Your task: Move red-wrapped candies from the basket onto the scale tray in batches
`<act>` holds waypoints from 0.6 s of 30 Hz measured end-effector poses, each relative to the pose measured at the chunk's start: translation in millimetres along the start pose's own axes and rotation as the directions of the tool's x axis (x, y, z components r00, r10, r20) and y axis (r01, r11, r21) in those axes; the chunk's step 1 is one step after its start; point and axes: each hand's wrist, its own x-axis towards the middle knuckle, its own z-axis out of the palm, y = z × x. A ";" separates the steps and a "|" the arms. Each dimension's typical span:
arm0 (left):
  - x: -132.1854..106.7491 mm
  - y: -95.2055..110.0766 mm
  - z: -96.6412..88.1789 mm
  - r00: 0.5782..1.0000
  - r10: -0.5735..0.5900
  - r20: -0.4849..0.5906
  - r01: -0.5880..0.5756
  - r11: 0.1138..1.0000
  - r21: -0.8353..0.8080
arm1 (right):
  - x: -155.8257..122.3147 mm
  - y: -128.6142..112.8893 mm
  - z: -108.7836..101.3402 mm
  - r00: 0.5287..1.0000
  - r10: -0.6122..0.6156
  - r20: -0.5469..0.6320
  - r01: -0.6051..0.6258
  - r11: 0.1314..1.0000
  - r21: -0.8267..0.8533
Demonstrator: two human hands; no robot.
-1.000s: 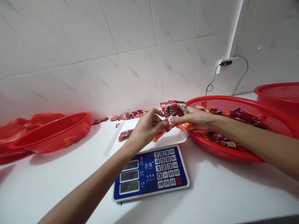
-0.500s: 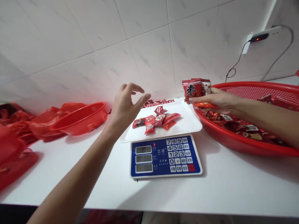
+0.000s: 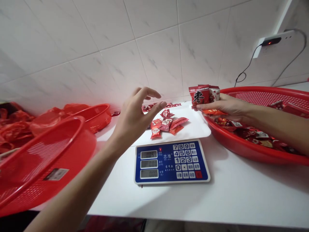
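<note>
We are counting one digital scale, one white tray and about six red date packets behind it, two more packets in the right hand, two red mesh baskets beside it, and one red basin left of it.

A scale sits on the surface, with a tray just behind its keypad and small packets lying on the tray. To the right, a basket holds more packets, and the right hand grips some above its rim. The left hand hangs over the tray's left end. Further left, a tilted basket stands before a basin and bags. Wall tiles rise behind everything, with a socket above the right basket.
</note>
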 end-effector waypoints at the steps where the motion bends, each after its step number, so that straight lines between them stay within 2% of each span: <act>1: -0.4 -0.6 0.6 1.000 -0.004 0.006 0.004 1.000 0.001 | -0.6 -0.4 0.2 1.000 0.006 -0.004 -0.006 1.000 0.001; 5: -3.5 -3.4 2.5 0.999 -0.016 0.029 0.016 1.000 0.000 | -0.6 0.4 -0.7 1.000 -0.008 0.013 0.008 1.000 0.009; 10: -3.6 -4.0 7.9 0.995 -0.021 0.096 0.030 0.995 -0.097 | 2.7 5.2 -2.9 0.994 -0.034 0.102 0.032 0.999 0.023; 18: 3.2 12.0 24.6 0.988 0.036 0.151 -0.016 0.991 -0.131 | 12.1 11.6 -7.9 0.969 -0.133 0.207 0.114 0.988 0.100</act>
